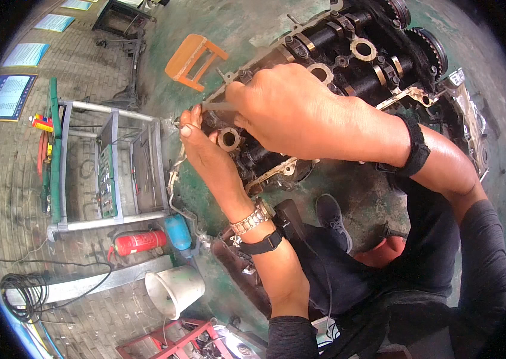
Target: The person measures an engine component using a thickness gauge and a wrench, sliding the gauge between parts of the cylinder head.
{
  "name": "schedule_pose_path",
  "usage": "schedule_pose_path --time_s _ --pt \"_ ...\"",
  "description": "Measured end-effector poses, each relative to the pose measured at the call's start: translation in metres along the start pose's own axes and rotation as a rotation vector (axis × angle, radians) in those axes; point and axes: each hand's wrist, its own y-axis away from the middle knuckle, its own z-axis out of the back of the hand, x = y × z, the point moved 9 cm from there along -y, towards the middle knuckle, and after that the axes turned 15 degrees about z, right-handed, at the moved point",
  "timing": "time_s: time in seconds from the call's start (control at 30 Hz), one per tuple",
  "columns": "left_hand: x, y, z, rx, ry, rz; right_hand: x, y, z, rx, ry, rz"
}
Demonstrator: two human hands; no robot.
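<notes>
Two hands meet over a dark engine cylinder head point(349, 66) in the upper centre of the frame. The right hand point(289, 107) is closed around a thin metal tool point(217, 106), while the left hand point(202, 146) pinches its tip with thumb and fingers narrow. A red fire extinguisher point(139, 242) and white bucket point(175, 290) lie lower left, an orange stool point(193, 60) above.

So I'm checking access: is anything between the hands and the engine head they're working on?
Nothing visible. The right hand holds a thin metal tool against the engine head; the left hand already touches its near end.
</notes>
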Motion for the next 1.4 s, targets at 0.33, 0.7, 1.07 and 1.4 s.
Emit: schedule_pose_path --time_s 0.33,0.7,1.07,1.4 --pt "-0.001 -0.002 0.002 -0.01 -0.134 -0.103 0.019 0.001 0.005 -0.099 0.003 0.126" --pt "0.021 -0.023 0.007 -0.011 -0.156 -0.081 0.034 0.003 -0.005 0.005 -0.024 0.116" --pt "0.0 -0.002 0.003 -0.03 -0.186 -0.094 0.001 -0.004 0.003 -0.194 -0.254 0.021" --pt "-0.003 0.007 0.003 -0.017 -0.027 -0.013 -0.071 0.004 0.014 -0.333 -0.489 -0.292"
